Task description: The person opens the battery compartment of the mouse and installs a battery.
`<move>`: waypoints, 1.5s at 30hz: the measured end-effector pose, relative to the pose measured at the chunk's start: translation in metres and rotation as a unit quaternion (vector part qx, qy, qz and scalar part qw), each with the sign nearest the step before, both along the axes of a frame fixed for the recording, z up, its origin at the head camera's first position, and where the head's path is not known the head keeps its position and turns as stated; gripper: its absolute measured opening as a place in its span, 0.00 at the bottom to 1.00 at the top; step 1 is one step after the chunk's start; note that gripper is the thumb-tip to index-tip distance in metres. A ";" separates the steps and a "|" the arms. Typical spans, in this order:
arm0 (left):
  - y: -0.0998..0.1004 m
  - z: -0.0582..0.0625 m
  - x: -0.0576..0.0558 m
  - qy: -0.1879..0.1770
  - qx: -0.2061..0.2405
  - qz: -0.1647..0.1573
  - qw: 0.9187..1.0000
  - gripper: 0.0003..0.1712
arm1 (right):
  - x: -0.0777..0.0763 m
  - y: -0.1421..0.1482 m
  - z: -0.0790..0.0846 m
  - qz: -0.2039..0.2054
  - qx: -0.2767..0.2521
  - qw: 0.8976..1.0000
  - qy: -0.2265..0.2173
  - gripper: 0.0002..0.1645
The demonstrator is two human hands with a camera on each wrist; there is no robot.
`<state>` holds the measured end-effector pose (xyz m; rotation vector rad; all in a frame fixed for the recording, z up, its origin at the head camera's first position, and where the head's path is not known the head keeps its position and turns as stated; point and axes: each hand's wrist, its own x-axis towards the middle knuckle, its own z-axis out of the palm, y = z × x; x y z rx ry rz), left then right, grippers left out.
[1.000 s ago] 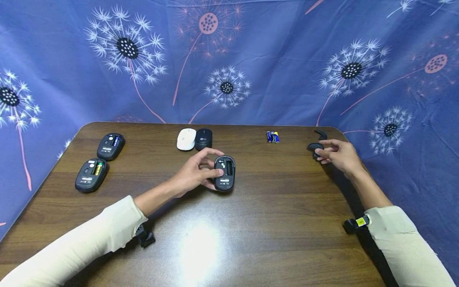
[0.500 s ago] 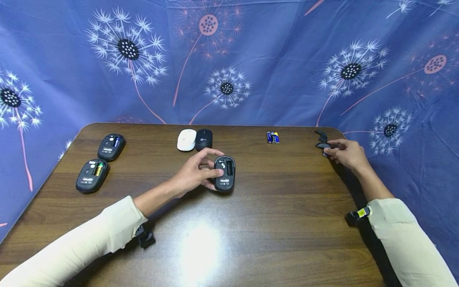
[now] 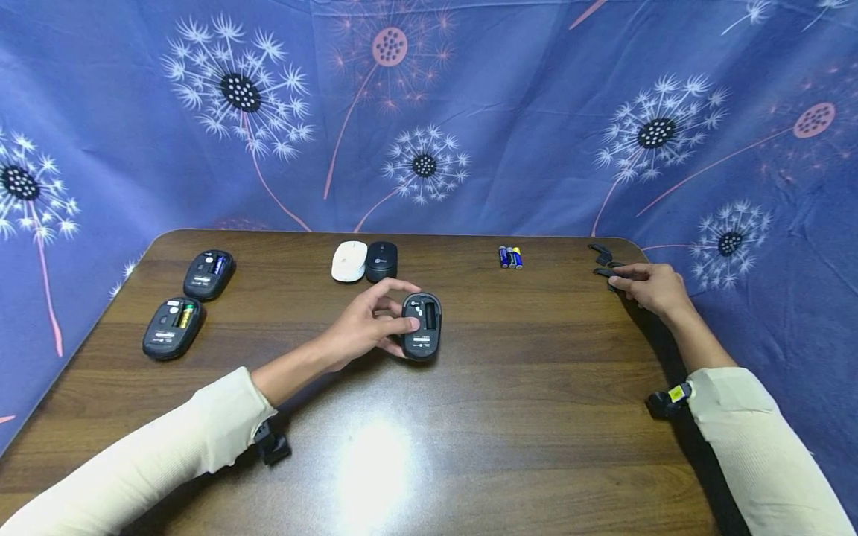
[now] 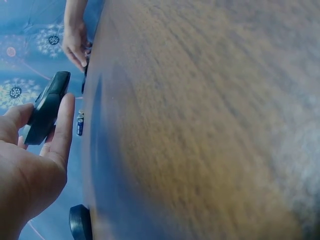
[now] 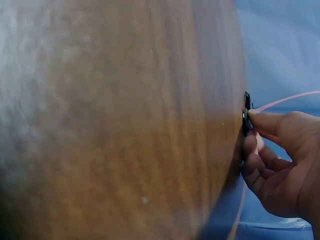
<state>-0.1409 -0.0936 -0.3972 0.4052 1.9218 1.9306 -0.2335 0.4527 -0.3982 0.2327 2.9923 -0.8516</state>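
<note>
My left hand (image 3: 365, 320) holds a black computer mouse (image 3: 422, 339) upside down above the table, fingers and thumb at its sides. Its underside faces up, with the battery slot uncovered and dark inside. In the left wrist view the same mouse (image 4: 46, 110) shows edge-on between thumb and fingers. At the far right corner my right hand (image 3: 655, 289) pinches a small black battery cover (image 3: 605, 273) low over the table. Beside it lies another black cover (image 3: 600, 254). In the right wrist view the fingers partly hide the dark cover (image 5: 247, 102).
Two upturned black mice, one farther back (image 3: 208, 274) and one nearer (image 3: 172, 327), lie at the left with batteries in their slots. A white mouse (image 3: 348, 261) and a black mouse (image 3: 381, 260) stand at the back middle. Several batteries (image 3: 510, 257) lie right of them.
My right hand has moved a little right with the black cover, towards the other cover at the table's corner. The left hand and its mouse have hardly moved.
</note>
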 end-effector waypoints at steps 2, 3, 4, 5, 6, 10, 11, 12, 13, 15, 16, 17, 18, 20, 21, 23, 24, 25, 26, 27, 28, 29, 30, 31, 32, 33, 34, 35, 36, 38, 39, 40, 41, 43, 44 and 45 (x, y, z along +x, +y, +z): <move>0.001 0.000 0.000 -0.002 0.001 -0.001 1.000 0.36 | 0.001 -0.001 -0.001 -0.005 -0.004 1.000 0.008 0.29; 0.001 0.000 0.000 -0.003 0.003 -0.002 1.000 0.36 | 0.002 -0.002 -0.001 -0.007 -0.007 1.000 0.015 0.29; 0.001 0.000 0.000 -0.004 0.003 -0.001 1.000 0.36 | 0.002 -0.003 -0.002 -0.008 -0.007 1.000 0.021 0.29; 0.001 0.000 0.000 -0.005 0.004 -0.001 1.000 0.36 | 0.003 -0.004 -0.002 -0.007 -0.005 1.000 0.029 0.28; 0.001 0.000 0.000 -0.007 0.004 -0.001 1.000 0.36 | 0.003 -0.004 -0.002 -0.007 -0.003 0.999 0.037 0.28; 0.001 0.000 0.000 -0.008 0.004 0.000 1.000 0.35 | 0.003 -0.012 -0.002 -0.002 0.003 0.998 0.068 0.29; 0.001 0.000 0.000 -0.009 0.003 0.000 1.000 0.35 | 0.003 -0.015 -0.001 0.000 0.001 0.997 0.073 0.28; 0.001 -0.001 -0.001 -0.009 0.001 0.000 1.000 0.35 | 0.003 -0.019 0.000 0.002 -0.004 0.997 0.075 0.28; 0.001 -0.001 -0.001 -0.010 -0.001 0.000 1.000 0.35 | 0.003 -0.022 0.001 0.005 -0.009 0.997 0.077 0.28; 0.000 -0.002 -0.001 -0.012 -0.005 0.001 1.000 0.35 | 0.002 -0.030 0.003 0.016 -0.023 0.996 0.082 0.28; 0.000 -0.002 -0.001 -0.013 -0.006 0.002 1.000 0.36 | 0.001 -0.034 0.005 0.022 -0.030 0.996 0.084 0.27; 0.000 -0.002 -0.001 -0.014 -0.007 0.002 1.000 0.36 | 0.000 -0.038 0.006 0.027 -0.036 0.995 0.086 0.26; 0.000 -0.002 -0.001 -0.015 -0.008 0.003 1.000 0.36 | 0.000 -0.042 0.006 0.033 -0.044 0.995 0.088 0.25; -0.001 -0.002 -0.002 -0.016 -0.009 0.005 1.000 0.36 | -0.002 -0.049 0.008 0.042 -0.058 0.993 0.089 0.24; -0.001 -0.002 -0.002 -0.017 -0.009 0.005 1.000 0.37 | -0.003 -0.053 0.008 0.045 -0.061 0.993 0.088 0.24; -0.001 -0.002 -0.002 -0.017 -0.010 0.006 1.000 0.36 | -0.005 -0.059 0.009 0.046 -0.068 0.993 0.084 0.25; -0.001 -0.002 -0.002 -0.017 -0.011 0.007 1.000 0.36 | -0.006 -0.062 0.009 0.046 -0.068 0.993 0.081 0.25; -0.002 -0.002 -0.002 -0.017 -0.011 0.007 1.000 0.36 | -0.006 -0.064 0.008 0.046 -0.067 0.994 0.076 0.25; -0.002 -0.002 -0.002 -0.017 -0.012 0.007 1.000 0.36 | -0.007 -0.066 0.008 0.046 -0.066 0.994 0.073 0.26; -0.002 -0.002 -0.002 -0.017 -0.013 0.007 1.000 0.36 | -0.007 -0.069 0.008 0.046 -0.063 0.995 0.070 0.26; -0.002 -0.002 -0.002 -0.018 -0.013 0.007 1.000 0.36 | -0.008 -0.071 0.008 0.047 -0.061 0.995 0.067 0.26; -0.002 -0.002 -0.002 -0.018 -0.013 0.008 1.000 0.35 | -0.008 -0.073 0.007 0.050 -0.060 0.995 0.064 0.26; -0.002 -0.002 -0.002 -0.019 -0.014 0.008 1.000 0.35 | -0.008 -0.076 0.007 0.052 -0.060 0.995 0.061 0.26; -0.002 -0.003 -0.003 -0.019 -0.014 0.008 1.000 0.35 | -0.009 -0.078 0.007 0.055 -0.062 0.995 0.057 0.26; -0.001 -0.003 -0.003 -0.019 -0.013 0.008 1.000 0.35 | -0.009 -0.080 0.007 0.058 -0.065 0.995 0.055 0.26; -0.001 -0.003 -0.003 -0.020 -0.013 0.008 1.000 0.35 | -0.010 -0.083 0.006 0.060 -0.068 0.995 0.051 0.26; -0.001 -0.004 -0.003 -0.020 -0.013 0.008 1.000 0.36 | -0.011 -0.085 0.006 0.063 -0.070 0.994 0.048 0.26; -0.001 -0.004 -0.003 -0.020 -0.013 0.008 1.000 0.36 | -0.012 -0.088 0.006 0.064 -0.075 0.994 0.045 0.26; -0.001 -0.004 -0.003 -0.020 -0.013 0.008 1.000 0.36 | -0.014 -0.090 0.006 0.065 -0.080 0.994 0.041 0.27; 0.000 -0.005 -0.003 -0.021 -0.014 0.007 1.000 0.36 | -0.017 -0.094 0.005 0.068 -0.085 0.993 0.036 0.27; 0.000 -0.005 -0.003 -0.021 -0.014 0.007 1.000 0.37 | -0.018 -0.096 0.005 0.068 -0.088 0.993 0.034 0.27; 0.000 -0.005 -0.003 -0.021 -0.015 0.007 1.000 0.37 | -0.020 -0.099 0.004 0.069 -0.090 0.993 0.033 0.28; 0.000 -0.005 -0.003 -0.022 -0.016 0.007 1.000 0.37 | -0.021 -0.101 0.004 0.071 -0.092 0.993 0.031 0.28; 0.000 -0.004 -0.003 -0.022 -0.017 0.007 1.000 0.37 | -0.023 -0.106 0.004 0.077 -0.092 0.992 0.028 0.27; 0.000 -0.004 -0.003 -0.022 -0.017 0.007 1.000 0.38 | -0.024 -0.109 0.004 0.080 -0.093 0.992 0.025 0.27; 0.000 -0.004 -0.003 -0.022 -0.017 0.007 1.000 0.38 | -0.024 -0.111 0.004 0.082 -0.095 0.992 0.024 0.27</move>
